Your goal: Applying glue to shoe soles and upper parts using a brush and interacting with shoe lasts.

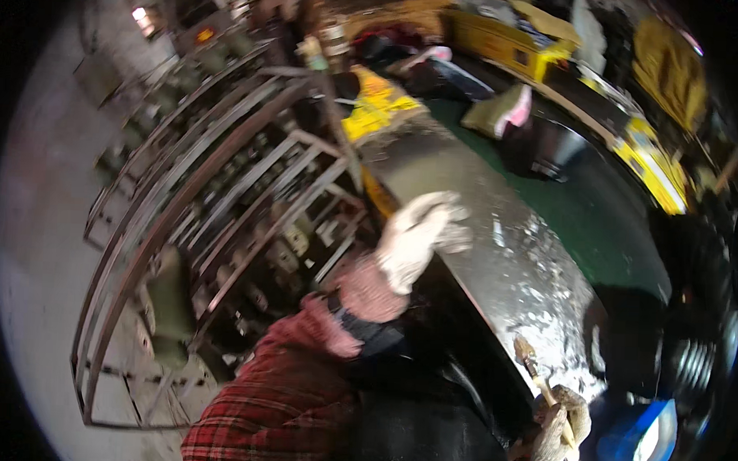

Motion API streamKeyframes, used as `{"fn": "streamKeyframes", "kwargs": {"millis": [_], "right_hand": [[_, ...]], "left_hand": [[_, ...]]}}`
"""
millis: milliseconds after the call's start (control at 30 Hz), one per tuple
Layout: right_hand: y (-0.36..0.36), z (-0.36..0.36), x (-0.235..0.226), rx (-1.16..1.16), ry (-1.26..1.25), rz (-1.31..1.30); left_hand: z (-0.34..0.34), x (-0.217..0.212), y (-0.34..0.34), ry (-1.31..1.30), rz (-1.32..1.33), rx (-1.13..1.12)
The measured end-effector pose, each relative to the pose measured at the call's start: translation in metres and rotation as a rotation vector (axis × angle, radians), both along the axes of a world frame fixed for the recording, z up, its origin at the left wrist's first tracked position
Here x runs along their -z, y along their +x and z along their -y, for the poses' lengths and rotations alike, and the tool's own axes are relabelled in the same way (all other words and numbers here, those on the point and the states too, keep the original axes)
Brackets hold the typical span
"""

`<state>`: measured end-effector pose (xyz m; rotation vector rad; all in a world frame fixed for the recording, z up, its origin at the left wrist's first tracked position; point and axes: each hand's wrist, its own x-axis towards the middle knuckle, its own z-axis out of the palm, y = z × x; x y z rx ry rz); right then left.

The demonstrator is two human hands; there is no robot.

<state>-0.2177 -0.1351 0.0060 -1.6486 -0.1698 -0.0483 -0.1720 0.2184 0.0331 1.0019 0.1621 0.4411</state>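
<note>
Brush (536, 373), light and stiff by its look, points its bristles at the wet metal sheet (499, 235) on the bench, grasped by its thin wooden handle in the gloved right hand (559, 428), while the gloved left hand (417, 236) presses loosely curled on the sheet's edge

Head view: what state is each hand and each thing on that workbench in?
Left hand: gloved, resting on the sheet's near edge, holding nothing.
Right hand: gloved, closed on a brush.
Brush: tilted, bristles up over the sheet.
Metal sheet: lying flat, wet-looking, flecked white.
Green mat: flat on the bench, partly covered.
Metal rack: standing on the floor.
</note>
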Motion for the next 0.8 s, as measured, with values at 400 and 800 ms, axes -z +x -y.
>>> {"fn": "streamKeyframes", "kwargs": {"millis": [400, 800], "right_hand": [[-0.005, -0.115, -0.022, -0.597, 0.025, 0.031], [-0.011, 0.003, -0.061, -0.049, -0.05, 0.2]], "left_hand": [[-0.11, -0.034, -0.395, 1.488, -0.79, -1.726], [-0.127, -0.006, -0.341, 0.006, 0.033, -1.058]]}}
